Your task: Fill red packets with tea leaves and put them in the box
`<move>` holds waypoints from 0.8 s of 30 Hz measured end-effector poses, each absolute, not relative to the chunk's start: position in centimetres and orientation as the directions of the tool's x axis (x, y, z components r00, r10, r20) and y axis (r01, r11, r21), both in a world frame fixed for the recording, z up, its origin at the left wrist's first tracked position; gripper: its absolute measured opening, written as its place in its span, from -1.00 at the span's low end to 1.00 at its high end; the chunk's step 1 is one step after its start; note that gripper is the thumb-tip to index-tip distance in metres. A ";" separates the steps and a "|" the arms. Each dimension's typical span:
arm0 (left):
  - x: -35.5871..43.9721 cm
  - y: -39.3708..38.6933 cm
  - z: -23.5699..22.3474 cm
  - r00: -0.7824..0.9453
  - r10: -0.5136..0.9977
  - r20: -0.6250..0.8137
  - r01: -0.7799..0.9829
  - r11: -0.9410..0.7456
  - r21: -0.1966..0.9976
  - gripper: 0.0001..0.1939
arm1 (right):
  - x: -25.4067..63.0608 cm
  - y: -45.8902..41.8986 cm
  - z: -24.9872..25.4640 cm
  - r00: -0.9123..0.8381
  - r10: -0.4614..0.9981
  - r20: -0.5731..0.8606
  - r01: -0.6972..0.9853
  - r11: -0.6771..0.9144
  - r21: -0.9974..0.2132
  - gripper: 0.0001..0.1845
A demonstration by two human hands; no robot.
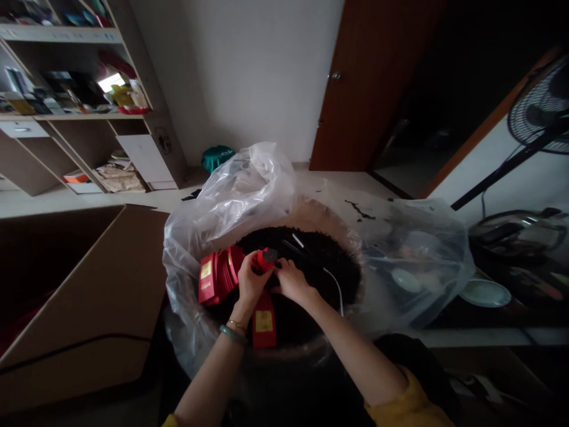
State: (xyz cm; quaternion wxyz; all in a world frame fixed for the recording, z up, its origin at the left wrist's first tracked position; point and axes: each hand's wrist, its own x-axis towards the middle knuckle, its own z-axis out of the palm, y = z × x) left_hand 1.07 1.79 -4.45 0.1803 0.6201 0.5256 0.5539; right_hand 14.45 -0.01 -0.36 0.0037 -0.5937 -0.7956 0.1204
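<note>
My left hand [251, 281] is wrapped around a small red packet [264, 261], whose dark upper end faces up. Close against its right side, my right hand [291, 281] has its fingers bent together; what they pinch is too dark to make out. Both hands are above a round tub [329, 216] lined with clear plastic and filled with dark loose material [338, 255] resembling tea leaves. On the left of this material stands a row of flat red packets [219, 276] with gold labels. Another red packet [264, 323] lies below my hands, near the tub's front.
A thin white strip [297, 240] and a white cord [336, 284] lie on the dark material. To the left is an open cardboard box [120, 284]. A clear plastic bag [413, 267], a pale dish [485, 293] and a black fan [542, 107] are on the right.
</note>
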 end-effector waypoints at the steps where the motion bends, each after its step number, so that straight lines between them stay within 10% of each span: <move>1: 1.1 1.8 -4.5 -0.168 0.851 0.497 0.455 -0.381 0.805 -0.51 | 14.3 -0.1 -0.4 -0.307 0.943 -0.130 0.939 0.278 -0.200 -0.44; 7: 0.9 1.8 -4.5 -0.145 0.851 0.504 0.467 -0.390 0.793 -0.52 | 15.0 0.2 0.0 -0.318 0.938 -0.136 0.932 0.283 -0.227 -0.55; 17: 1.2 1.8 -4.6 -0.093 0.848 0.521 0.547 -0.394 0.739 -0.54 | 20.2 1.9 4.3 -0.223 0.956 0.189 0.736 0.293 -0.610 -0.68; 24: 2.1 1.5 -4.3 -0.013 0.856 0.516 0.661 -0.380 0.647 -0.52 | 18.1 0.7 5.6 -0.254 0.939 0.233 0.758 0.343 -0.554 -0.67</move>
